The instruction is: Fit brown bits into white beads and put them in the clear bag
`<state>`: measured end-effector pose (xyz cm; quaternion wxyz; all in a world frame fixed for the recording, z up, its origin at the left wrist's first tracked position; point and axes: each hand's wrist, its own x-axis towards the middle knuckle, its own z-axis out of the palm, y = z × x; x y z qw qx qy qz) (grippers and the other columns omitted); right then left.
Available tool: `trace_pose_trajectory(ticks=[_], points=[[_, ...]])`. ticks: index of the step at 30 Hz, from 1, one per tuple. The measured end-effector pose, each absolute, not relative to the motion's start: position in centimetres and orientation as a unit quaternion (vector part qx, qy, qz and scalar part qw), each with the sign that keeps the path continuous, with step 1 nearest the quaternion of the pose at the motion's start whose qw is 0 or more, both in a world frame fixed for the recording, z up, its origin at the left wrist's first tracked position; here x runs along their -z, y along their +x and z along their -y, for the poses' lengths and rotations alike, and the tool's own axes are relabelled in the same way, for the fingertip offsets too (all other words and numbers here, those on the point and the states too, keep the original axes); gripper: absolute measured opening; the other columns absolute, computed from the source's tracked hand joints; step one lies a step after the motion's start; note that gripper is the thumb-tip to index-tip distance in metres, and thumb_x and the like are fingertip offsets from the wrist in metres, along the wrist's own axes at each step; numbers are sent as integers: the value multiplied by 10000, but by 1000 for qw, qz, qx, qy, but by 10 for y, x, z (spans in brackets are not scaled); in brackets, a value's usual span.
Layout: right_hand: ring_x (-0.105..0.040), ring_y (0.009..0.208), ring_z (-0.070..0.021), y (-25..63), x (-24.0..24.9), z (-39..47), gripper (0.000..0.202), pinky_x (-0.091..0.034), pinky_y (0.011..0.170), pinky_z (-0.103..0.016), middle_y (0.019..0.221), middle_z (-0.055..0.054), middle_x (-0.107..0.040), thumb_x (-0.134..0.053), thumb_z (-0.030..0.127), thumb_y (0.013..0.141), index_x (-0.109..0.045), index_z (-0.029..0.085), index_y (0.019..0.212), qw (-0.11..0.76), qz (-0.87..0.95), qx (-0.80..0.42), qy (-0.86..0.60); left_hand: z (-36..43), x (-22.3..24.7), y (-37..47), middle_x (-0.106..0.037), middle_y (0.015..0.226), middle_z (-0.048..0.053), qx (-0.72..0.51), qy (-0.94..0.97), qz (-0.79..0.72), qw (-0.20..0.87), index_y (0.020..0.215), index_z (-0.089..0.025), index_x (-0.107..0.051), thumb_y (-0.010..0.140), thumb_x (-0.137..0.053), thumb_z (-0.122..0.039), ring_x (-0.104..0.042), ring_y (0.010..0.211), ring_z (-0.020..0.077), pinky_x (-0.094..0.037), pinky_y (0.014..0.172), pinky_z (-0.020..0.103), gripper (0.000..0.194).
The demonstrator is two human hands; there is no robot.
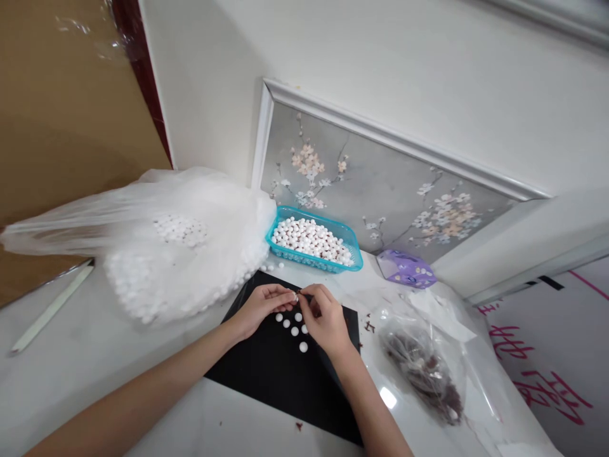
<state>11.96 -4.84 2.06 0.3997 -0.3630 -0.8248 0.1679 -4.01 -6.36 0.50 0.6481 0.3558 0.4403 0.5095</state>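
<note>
My left hand [261,309] pinches a small white ball [295,298] above the black mat [276,374]. Meeting it there, my right hand [329,322] is closed at the fingertips on a tiny dark brown piece, set against the ball. Whether the piece is inside the ball or only touching it, I cannot tell. Several loose white balls [303,347] lie on the mat below and between my hands. Behind them stands a turquoise basket [354,261] full of white balls with brown bits showing among them.
A big translucent bag [190,273] of white balls fills the left side. To the right lie a clear bag [423,368] of brown pieces, scattered brown bits [370,325] and a purple tissue pack [406,269]. A framed flower picture [390,165] leans at the back.
</note>
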Motion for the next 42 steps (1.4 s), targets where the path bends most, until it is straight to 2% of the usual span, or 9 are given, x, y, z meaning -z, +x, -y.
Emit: trace_pose_trajectory(ticks=[2,8,14,29,42], points=[[-485,502,-75,119,-20,48,88,-442,500,-221,848,-21,-571,-479,182,848,-543,192,909,413,810,-189,-371,63,-5,-40,-686,723,18,-510,354,-439,650,727,-145,-672,633,-742,-316,-591,690,107,-434,691,225,208],[-493,517,-69,119,-21,49,153,-444,499,-216,886,-30,-575,-464,157,846,-571,196,949,415,811,-221,-347,64,-5,-40,-686,725,19,-511,353,-432,654,724,-147,-671,634,-740,-317,-589,681,105,-435,684,224,204],[-468,496,-61,119,-22,51,159,-441,491,-219,933,-38,-565,-491,191,836,-547,197,985,378,836,-204,-341,64,-4,-41,-663,692,15,-505,369,-437,646,707,-138,-656,649,-725,-333,-573,650,101,-433,667,223,215],[-515,580,-97,118,-16,48,59,-450,544,-218,766,-7,-514,-482,235,860,-524,195,859,357,834,-213,-362,63,-2,-41,-644,665,5,-508,381,-446,632,697,-142,-667,637,-728,-339,-550,623,100,-426,648,229,214],[-479,564,-91,116,-25,48,129,-395,496,-199,674,20,-465,-490,236,844,-481,183,726,336,828,-268,-359,63,3,-43,-612,628,1,-500,416,-448,614,707,-129,-672,648,-725,-335,-532,599,92,-414,599,211,220]])
